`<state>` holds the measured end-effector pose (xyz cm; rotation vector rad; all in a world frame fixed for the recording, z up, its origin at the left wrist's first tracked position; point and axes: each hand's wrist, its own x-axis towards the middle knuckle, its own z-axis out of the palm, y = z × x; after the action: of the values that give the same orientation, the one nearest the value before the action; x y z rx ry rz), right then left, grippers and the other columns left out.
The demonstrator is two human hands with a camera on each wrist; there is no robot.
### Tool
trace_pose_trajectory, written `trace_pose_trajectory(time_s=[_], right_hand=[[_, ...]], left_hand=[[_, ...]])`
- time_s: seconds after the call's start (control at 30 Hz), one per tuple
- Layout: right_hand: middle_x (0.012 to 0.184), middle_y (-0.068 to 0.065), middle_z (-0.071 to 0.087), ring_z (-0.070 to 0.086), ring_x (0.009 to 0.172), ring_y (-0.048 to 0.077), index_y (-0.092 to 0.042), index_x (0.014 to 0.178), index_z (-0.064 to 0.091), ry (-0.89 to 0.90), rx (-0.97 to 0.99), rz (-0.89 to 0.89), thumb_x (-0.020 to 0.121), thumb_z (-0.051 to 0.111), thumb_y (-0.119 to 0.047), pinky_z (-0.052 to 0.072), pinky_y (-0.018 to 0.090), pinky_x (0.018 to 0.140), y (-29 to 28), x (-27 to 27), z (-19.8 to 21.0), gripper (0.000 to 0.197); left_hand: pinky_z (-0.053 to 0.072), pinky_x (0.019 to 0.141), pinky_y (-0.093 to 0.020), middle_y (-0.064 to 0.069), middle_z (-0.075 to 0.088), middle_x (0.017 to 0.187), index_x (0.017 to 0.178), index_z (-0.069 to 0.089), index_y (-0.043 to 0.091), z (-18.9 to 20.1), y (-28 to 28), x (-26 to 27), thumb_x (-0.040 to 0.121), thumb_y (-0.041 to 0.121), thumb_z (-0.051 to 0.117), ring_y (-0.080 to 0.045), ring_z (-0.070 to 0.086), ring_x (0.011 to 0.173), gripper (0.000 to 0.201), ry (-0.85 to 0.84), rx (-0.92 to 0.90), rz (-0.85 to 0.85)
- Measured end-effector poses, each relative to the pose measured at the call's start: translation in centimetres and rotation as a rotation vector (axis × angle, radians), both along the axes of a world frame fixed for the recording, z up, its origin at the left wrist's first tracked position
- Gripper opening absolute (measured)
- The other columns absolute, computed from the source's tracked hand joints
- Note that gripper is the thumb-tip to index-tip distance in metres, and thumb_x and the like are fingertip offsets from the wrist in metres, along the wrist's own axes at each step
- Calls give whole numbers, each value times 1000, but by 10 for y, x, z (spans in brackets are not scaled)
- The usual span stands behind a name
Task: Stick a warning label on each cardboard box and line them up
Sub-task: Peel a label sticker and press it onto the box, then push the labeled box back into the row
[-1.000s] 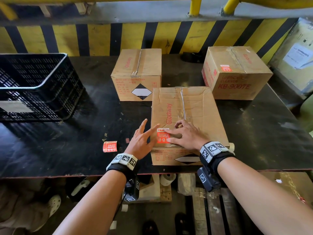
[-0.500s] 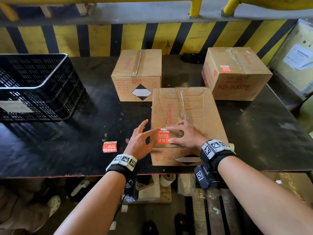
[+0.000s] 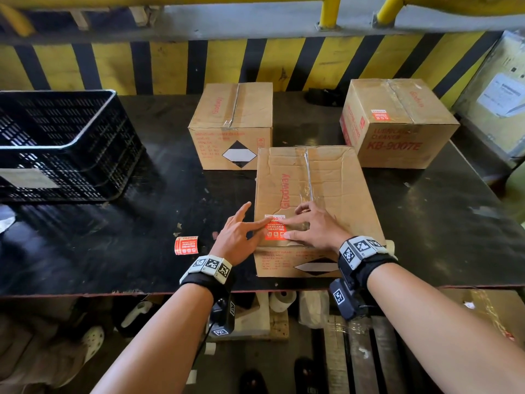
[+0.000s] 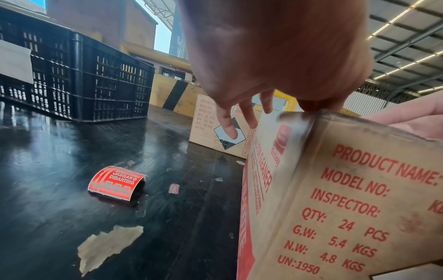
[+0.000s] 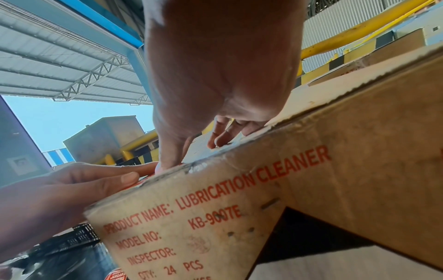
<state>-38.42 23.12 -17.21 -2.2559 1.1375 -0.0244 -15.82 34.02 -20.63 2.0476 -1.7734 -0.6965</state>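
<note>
Red label (image 3: 275, 229) flat on nearest box (image 3: 326, 194) — seemingly stuck.

Three boxes (image 3: 315, 191), one crate (image 3: 71, 143)

The black, glossy worktop (image 3: 142, 251) carries three cardboard boxes. The near box (image 3: 326, 183) sits at the front edge, right of centre, its front face overhanging slightly. The middle box (image 3: 230, 126) stands just behind it to the left, and the right box (image 3: 397, 123) is further back on the right. A black slotted crate (image 3: 56, 146) fills the left rear corner. A curled strip of red labels (image 3: 186, 245) lies on the bare surface left of the near box, well in front of the crate. Small paper scraps (image 4: 107, 244) and a tiny red label bit (image 4: 173, 188) lie scattered around the strip.
</note>
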Motion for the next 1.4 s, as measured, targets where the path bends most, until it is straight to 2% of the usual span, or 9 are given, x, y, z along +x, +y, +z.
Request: trace_pose_trajectory(time_s=[0.2, 0.33, 0.47, 0.6, 0.67, 0.77, 0.93, 1.07, 1.4], right_hand=[[137, -7, 54, 52, 126, 16, -46, 108, 78, -134, -8, -42, 87, 78, -43, 43, 40, 107, 9, -8, 1, 21], [133, -2, 64, 60, 123, 19, -31, 106, 80, -199, -120, -164, 92, 73, -32, 42, 27, 97, 5, -36, 9, 16], [148, 2, 56, 50, 138, 24, -33, 132, 66, -163, -281, -313, 83, 67, -64, 34, 57, 118, 1, -86, 9, 58], [171, 2, 13, 12, 158, 32, -45, 157, 31, 13, -173, -335, 50, 54, -103, 19, 66, 122, 6, -126, -2, 124], [172, -5, -10, -4, 160, 32, -51, 160, 12, 35, -51, -318, 41, 64, -101, 19, 69, 122, 8, -137, -12, 139], [171, -5, -22, 2, 160, 34, -55, 158, -1, 59, 27, -282, 53, 87, -75, 26, 66, 121, 12, -140, -25, 139], [173, 10, -1, 18, 157, 40, -56, 159, 10, -70, -31, -336, 64, 95, -49, 32, 58, 119, 11, -136, -32, 128], [170, 16, 17, 26, 153, 43, -62, 154, 13, -129, -40, -381, 60, 96, -49, 36, 63, 117, 12, -136, -41, 126], [169, 18, 20, 26, 153, 42, -58, 157, 17, -178, -40, -431, 62, 97, -44, 35, 57, 117, 14, -133, -44, 125]], left_hand=[[44, 108, -65, 2, 7, 174, 148, 36, 63, 17, 1, -5, 104, 59, 44, -36, 30, 151, 45, -110, 86, -18], [38, 117, -56, -1, 8, 174, 163, 9, 46, 27, -4, -2, 101, 63, 46, -31, 28, 155, 74, 6, 96, -19], [34, 121, -56, 3, 16, 172, 164, -10, 36, 28, -9, -4, 73, 81, 70, -25, 31, 154, 129, 150, 111, -32], [33, 122, -58, 0, 8, 173, 162, -20, 27, 26, -7, -24, 50, 85, 77, -27, 26, 155, 160, 134, 158, -33], [31, 123, -57, 1, 5, 172, 163, -20, 27, 19, -6, -30, 50, 79, 84, -28, 23, 156, 162, 124, 155, -15], [35, 120, -60, -2, 15, 169, 162, -15, 32, 6, -4, -34, 46, 74, 88, -29, 30, 153, 161, 112, 109, 25], [36, 115, -54, -1, 34, 163, 165, -3, 30, 2, -1, -46, 69, 36, 95, -26, 43, 144, 137, 81, 23, 108], [40, 111, -49, -1, 41, 159, 165, 2, 31, -2, 1, -49, 68, 36, 96, -24, 48, 140, 135, 99, -19, 131], [34, 115, -49, 0, 39, 161, 166, -1, 29, -2, 4, -55, 70, 32, 96, -23, 43, 143, 137, 125, -26, 191]])
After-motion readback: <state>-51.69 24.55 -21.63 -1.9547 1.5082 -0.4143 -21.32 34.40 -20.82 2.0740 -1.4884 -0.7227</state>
